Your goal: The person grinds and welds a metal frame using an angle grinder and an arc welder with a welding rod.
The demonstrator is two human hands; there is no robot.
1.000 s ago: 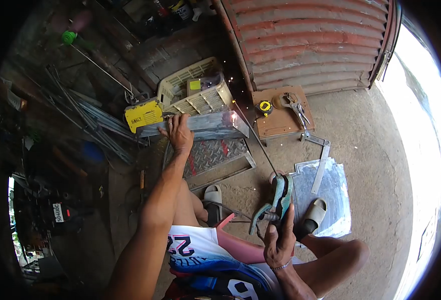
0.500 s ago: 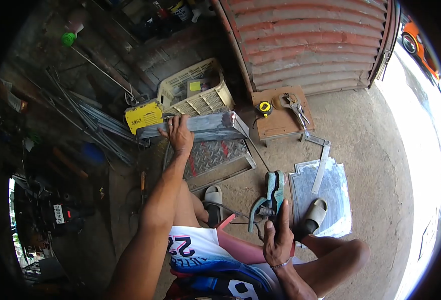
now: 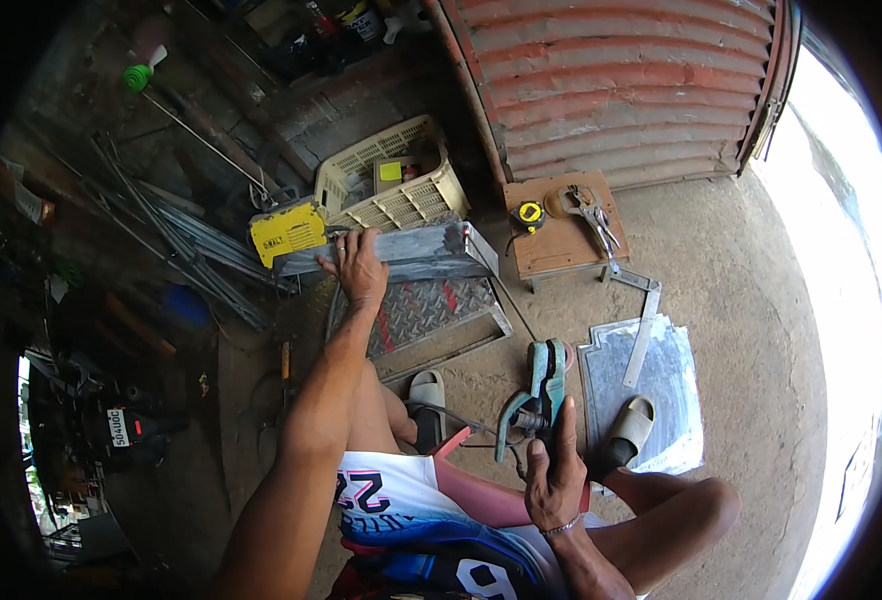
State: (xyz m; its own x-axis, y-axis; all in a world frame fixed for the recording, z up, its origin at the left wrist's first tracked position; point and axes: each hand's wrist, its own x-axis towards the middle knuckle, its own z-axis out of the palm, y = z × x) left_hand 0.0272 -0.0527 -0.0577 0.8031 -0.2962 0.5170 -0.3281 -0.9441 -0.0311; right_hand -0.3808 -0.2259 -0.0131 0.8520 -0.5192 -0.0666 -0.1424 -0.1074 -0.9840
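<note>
Metal box: left hand spread on edge; right hand grips electrode holder, apart.

Streaky, smudged grey metal on sheet; corrugated metal panel, rust-red, worn. Crate: matt plastic. Stool top: smooth wood.

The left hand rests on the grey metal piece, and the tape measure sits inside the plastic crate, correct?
Not quite: the head view shows the tape measure on the wooden stand. The left hand does rest on the metal piece.
</note>
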